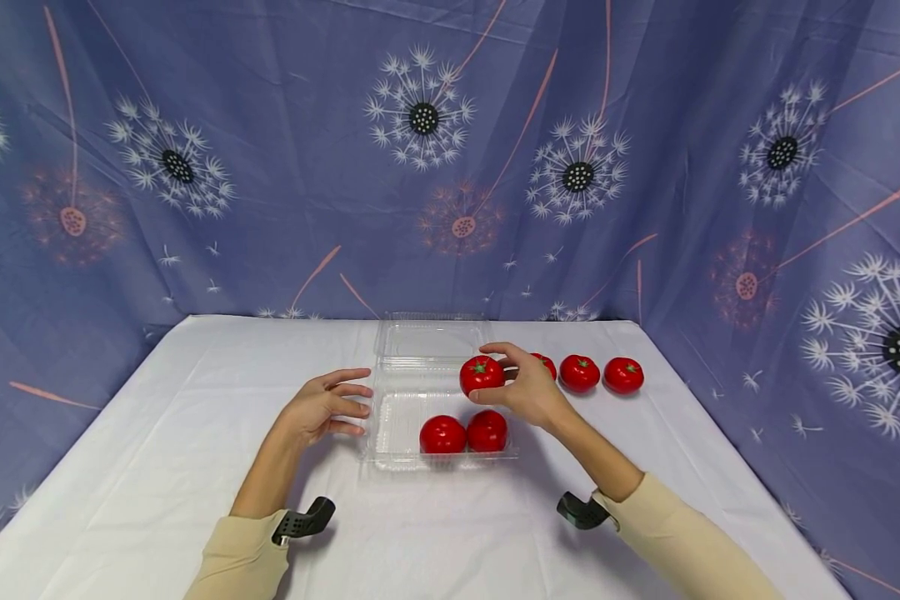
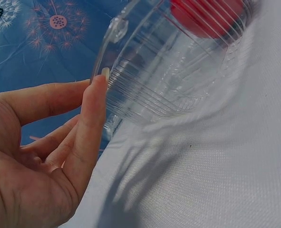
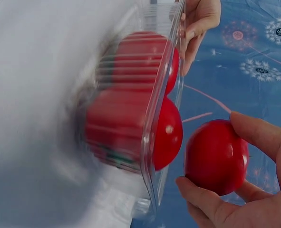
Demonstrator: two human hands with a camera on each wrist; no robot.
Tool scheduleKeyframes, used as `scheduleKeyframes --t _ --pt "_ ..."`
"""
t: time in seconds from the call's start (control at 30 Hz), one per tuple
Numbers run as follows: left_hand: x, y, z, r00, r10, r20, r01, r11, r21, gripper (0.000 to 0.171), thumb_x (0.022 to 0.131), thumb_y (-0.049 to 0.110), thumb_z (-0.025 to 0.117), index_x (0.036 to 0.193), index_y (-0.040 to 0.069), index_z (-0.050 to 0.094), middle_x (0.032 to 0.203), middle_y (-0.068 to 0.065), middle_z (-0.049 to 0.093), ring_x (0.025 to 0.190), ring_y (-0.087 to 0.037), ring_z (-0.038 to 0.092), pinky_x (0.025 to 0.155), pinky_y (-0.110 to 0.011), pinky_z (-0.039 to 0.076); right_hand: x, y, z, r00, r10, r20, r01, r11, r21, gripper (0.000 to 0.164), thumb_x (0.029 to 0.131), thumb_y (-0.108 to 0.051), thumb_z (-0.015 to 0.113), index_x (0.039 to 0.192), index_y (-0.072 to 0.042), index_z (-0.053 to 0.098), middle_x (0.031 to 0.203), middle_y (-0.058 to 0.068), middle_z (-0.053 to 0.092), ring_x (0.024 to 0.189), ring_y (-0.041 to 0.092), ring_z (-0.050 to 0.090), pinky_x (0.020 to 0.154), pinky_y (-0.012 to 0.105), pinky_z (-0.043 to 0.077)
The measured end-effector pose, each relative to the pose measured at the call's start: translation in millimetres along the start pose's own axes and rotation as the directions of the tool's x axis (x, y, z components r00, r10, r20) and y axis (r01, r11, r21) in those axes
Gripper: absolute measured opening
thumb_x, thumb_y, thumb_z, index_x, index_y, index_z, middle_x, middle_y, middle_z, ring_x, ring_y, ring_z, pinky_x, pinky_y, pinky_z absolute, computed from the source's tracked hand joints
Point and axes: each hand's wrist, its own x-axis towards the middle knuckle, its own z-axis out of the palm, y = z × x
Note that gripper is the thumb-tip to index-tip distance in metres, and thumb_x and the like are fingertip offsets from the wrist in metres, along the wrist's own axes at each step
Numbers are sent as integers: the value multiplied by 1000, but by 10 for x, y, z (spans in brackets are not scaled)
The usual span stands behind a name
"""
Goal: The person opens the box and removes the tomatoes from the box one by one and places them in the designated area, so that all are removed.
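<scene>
A clear plastic clamshell box (image 1: 393,421) stands on the table, its lid (image 1: 431,340) folded back behind it. Two red tomatoes, one at the front middle (image 1: 443,435) and one at the front right corner (image 1: 487,431), sit inside. Above the box's right side, my right hand (image 1: 528,392) grips another red tomato (image 1: 482,377) with a green top between thumb and fingers; it is apart from the box wall in the right wrist view. My left hand (image 1: 326,407) is at the box's left edge, with fairly straight fingertips touching the rim (image 2: 98,71).
To the right of the box, several more tomatoes stand in a row: one partly hidden behind my right hand, a middle one (image 1: 579,373) and an end one (image 1: 624,376). A white cloth covers the table (image 1: 157,467); a blue dandelion-patterned curtain (image 1: 307,167) hangs behind.
</scene>
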Motion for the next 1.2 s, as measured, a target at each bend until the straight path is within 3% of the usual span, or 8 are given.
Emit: scheduleKeyframes --t 0.57,0.9,1.2 --pt "11 1 21 1000 4 -3 -4 1000 0 80 83 -11 70 155 -1 35 120 -14 66 78 -19 74 63 -34 65 -57 304 -354 998 -2 -71 -4 996 -89 69 80 -31 86 142 -23 59 139 11 60 126 35 56 96 48 57" --pt "3 -7 6 1000 4 -12 -4 1000 3 80 83 -11 71 154 -1 36 119 -13 67 76 -17 73 63 -34 65 -97 488 -489 992 -38 -124 18 987 -161 65 78 -27 88 137 -18 63 127 14 67 103 30 65 79 32 56" --pt "5 -5 -6 1000 2 -7 -2 1000 -4 81 83 -11 71 155 -1 35 121 -14 66 77 -18 74 63 -34 65 -108 650 -594 992 -35 -123 4 970 -243 69 80 -30 86 140 -9 60 128 20 67 113 37 65 88 47 60"
